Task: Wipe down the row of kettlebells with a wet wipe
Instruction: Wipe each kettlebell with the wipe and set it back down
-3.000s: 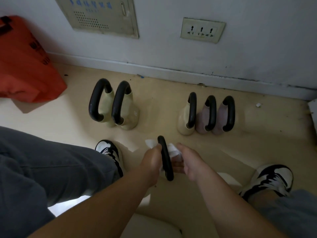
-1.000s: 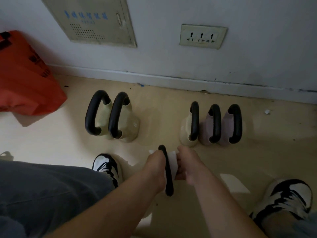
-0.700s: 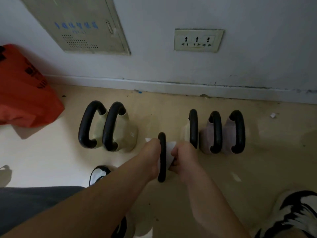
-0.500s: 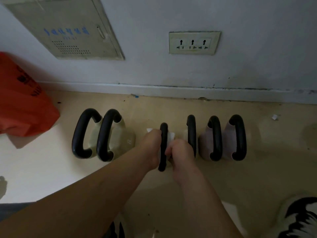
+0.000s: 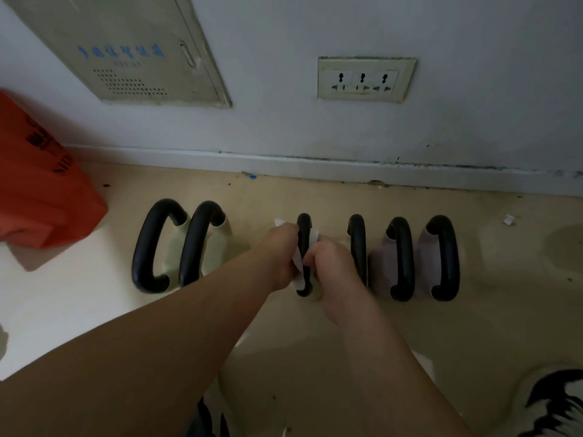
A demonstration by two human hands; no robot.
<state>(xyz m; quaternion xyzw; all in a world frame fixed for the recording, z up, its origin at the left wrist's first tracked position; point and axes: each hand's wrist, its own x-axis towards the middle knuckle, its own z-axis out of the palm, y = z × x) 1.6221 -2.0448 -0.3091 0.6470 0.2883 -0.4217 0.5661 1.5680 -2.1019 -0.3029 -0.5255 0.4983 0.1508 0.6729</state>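
A row of black-handled kettlebells stands on the floor by the wall. Two big cream kettlebells are at the left. At the right are a cream kettlebell and two pinkish kettlebells. In the gap between them sits a smaller kettlebell, held by both hands. My left hand grips its handle from the left. My right hand is curled on the right side, pinching the white wet wipe against the handle. The bell's body is mostly hidden by my hands.
An orange bag lies at the left by the wall. A metal wall panel and a socket plate sit above the skirting board. A black-and-white shoe is at the bottom right. A paper scrap lies at the right.
Both hands carried the small kettlebell from near my feet forward into the gap in the row. The view leaned forward with it, and my legs dropped out of sight.
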